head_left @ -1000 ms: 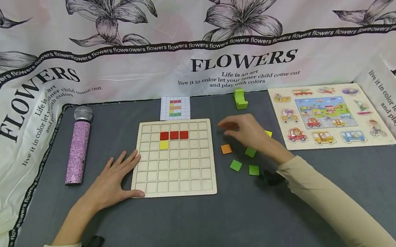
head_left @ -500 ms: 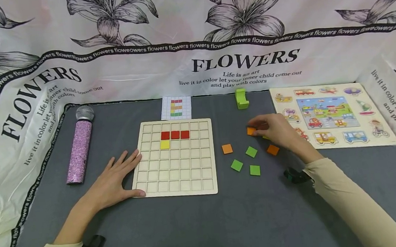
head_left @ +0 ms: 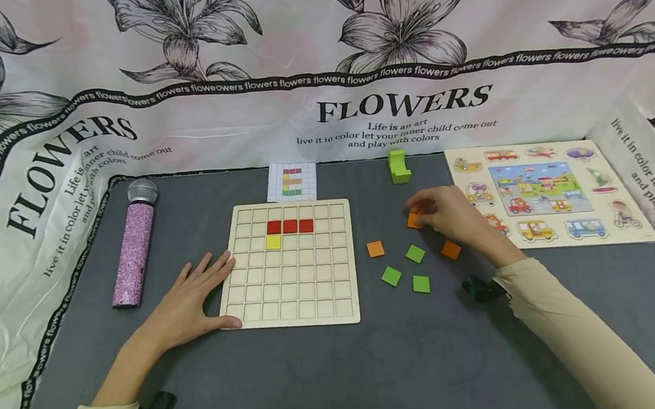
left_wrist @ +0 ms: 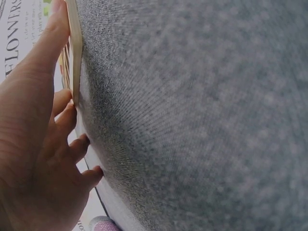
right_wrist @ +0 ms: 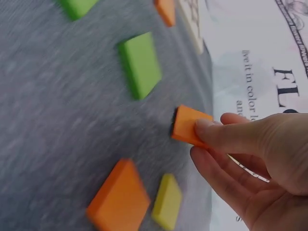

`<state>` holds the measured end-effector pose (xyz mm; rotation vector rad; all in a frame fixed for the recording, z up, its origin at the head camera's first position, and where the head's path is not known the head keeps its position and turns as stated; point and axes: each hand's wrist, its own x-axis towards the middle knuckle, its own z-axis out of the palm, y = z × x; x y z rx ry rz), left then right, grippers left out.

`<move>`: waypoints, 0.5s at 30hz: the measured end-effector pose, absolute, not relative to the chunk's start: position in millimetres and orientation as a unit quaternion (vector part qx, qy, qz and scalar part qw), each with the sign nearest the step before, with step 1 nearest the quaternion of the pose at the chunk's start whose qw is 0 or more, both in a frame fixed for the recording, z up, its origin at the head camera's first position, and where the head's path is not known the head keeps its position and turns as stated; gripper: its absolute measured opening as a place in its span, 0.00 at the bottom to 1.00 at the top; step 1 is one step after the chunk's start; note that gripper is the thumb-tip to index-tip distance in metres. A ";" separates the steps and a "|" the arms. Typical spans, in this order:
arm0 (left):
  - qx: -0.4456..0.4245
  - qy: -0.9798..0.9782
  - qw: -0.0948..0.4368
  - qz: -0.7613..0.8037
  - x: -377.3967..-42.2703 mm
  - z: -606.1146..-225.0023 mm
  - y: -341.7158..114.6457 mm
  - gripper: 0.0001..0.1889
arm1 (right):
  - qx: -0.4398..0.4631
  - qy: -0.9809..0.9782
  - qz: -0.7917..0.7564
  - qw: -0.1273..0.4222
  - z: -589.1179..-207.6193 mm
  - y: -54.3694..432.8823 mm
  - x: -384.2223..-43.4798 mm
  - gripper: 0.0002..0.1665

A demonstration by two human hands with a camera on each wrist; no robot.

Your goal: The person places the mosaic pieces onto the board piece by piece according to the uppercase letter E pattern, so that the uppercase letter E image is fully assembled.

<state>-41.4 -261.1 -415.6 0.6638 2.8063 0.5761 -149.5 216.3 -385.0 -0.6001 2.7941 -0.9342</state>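
Note:
My right hand [head_left: 450, 216] pinches an orange square tile [right_wrist: 188, 126] between thumb and fingers, close over the table. In the right wrist view the thumb lies on its face. A yellow tile [right_wrist: 167, 202] and a second orange tile [right_wrist: 120, 199] lie near that hand. My left hand [head_left: 186, 307] rests with spread fingers along the left edge of a pale wooden grid board [head_left: 297, 293], its thumb at the lower left corner. Set in the board are several red tiles [head_left: 290, 226] in a row and one yellow tile [head_left: 273, 242] below the leftmost.
Green tiles [head_left: 391, 276] and another orange tile [head_left: 375, 248] lie right of the board. Behind it is a card [head_left: 292, 181] with a coloured pattern. A green block [head_left: 399, 167], a picture puzzle board [head_left: 619, 219] and a glittery pink microphone [head_left: 133, 253] stand around.
My right hand has moved right, from beside the board to the loose tiles, and taken hold of an orange tile. The left hand stays at the board's edge.

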 end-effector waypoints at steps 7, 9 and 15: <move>0.227 0.950 0.097 0.194 -42.3 -416.7 -261.8 0.57 | -0.222 0.902 -0.360 0.090 -370.0 197.2 -159.1 0.16; 0.227 0.950 0.096 0.193 -42.0 -417.1 -262.1 0.57 | -0.224 0.897 -0.369 0.095 -366.1 188.5 -161.5 0.17; 0.228 0.949 0.096 0.194 -41.7 -419.1 -261.4 0.57 | -0.244 0.881 -0.392 0.105 -363.1 161.1 -163.9 0.18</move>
